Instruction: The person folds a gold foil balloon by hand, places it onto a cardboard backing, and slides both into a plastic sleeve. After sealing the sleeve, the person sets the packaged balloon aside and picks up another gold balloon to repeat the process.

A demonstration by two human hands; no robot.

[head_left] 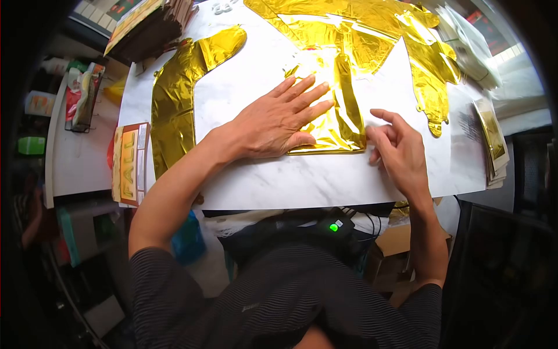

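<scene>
My left hand lies flat, fingers spread, pressing on a folded gold foil balloon on the white marbled table. My right hand rests at the foil's right edge, fingertips touching its lower right corner. Neither hand grips anything. The folded foil runs up into a larger gold foil sheet spread across the back of the table.
A long gold foil shape lies at the left of the table. A printed "FALL" card pack sits at the left edge. Stacked packets are at back left, more packets at the right edge. A cardboard box stands below.
</scene>
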